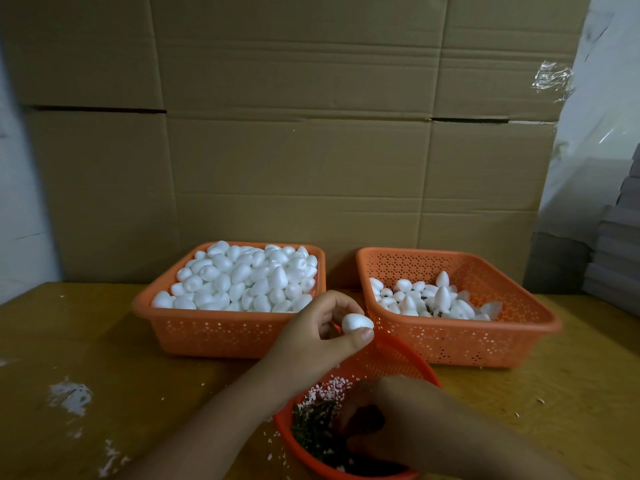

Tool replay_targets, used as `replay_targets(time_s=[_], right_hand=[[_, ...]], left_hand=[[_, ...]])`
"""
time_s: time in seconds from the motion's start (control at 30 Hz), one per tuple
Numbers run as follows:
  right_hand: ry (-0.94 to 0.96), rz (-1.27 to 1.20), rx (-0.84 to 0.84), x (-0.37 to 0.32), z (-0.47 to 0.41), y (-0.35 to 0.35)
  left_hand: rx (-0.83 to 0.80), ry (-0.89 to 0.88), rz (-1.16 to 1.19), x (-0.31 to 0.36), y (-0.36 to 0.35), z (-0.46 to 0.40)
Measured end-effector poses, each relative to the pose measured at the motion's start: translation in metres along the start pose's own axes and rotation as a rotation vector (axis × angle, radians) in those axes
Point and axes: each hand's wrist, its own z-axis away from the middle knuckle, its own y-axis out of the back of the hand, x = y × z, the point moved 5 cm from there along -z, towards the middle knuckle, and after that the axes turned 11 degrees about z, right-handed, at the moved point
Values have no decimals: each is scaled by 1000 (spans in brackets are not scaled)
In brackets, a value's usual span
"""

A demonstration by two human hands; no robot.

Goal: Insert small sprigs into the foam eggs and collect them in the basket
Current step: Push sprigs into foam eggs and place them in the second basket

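Early on: the full basket [228, 327] dwarfs its right neighbour [460, 341]; left hand [322, 337] pinches an egg [357, 322], right hand [398, 410] seemingly picking sprigs [315, 427], grip unclear.

A left hand [323, 336] pinches a white foam egg [357, 322] above a round orange basket of green sprigs [391, 358], where the right hand [398, 420] reaches in, before two square orange baskets of eggs on a wooden surface [104, 358].

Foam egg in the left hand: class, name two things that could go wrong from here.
1. The left hand pinches the foam egg only at the fingertips over the round basket; it might slip.
2. The right hand digs among the sprigs in shadow; it may pick up several, or foam crumbs.
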Motion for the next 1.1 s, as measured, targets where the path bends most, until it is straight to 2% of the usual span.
replay_targets(time_s=[0.1,0.3,0.7,0.8,1.1], right_hand=[[-2,-5,60,0,1,2],[-30,-52,292,6,0,7],[43,-135,476,3,5,18],[48,-170,483,2,7,20],[-3,-149,326,5,2,14]], left_hand=[[9,-13,25,0,1,-1],[76,-9,-17,-4,5,-1],[121,-27,-27,-6,8,-2],[125,-39,-49,-6,8,-2],[123,-31,-53,-2,6,-3]])
